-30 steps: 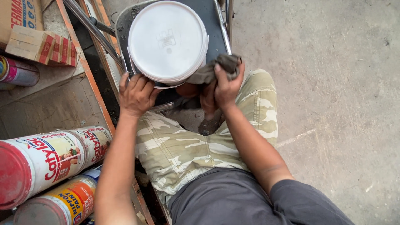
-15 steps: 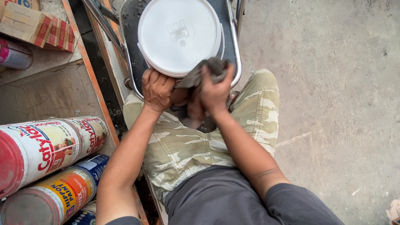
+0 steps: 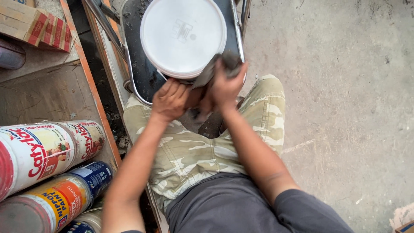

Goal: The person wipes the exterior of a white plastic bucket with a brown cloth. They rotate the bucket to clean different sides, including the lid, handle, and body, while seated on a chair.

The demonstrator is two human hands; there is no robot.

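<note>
Both hands (image 3: 198,97) have drawn together, clutching the grey rag (image 3: 215,69) against the white bucket (image 3: 183,36).

smooth white plastic bucket (image 3: 183,36), grey cloth rag (image 3: 207,73), rough concrete floor (image 3: 340,86).

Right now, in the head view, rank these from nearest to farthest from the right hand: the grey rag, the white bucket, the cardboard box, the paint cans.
From the right hand:
1. Grey rag, in its grip, against the bucket's edge.
2. White bucket, just above it.
3. Paint cans, lying far left, lower.
4. Cardboard box, top left corner, farthest.
</note>
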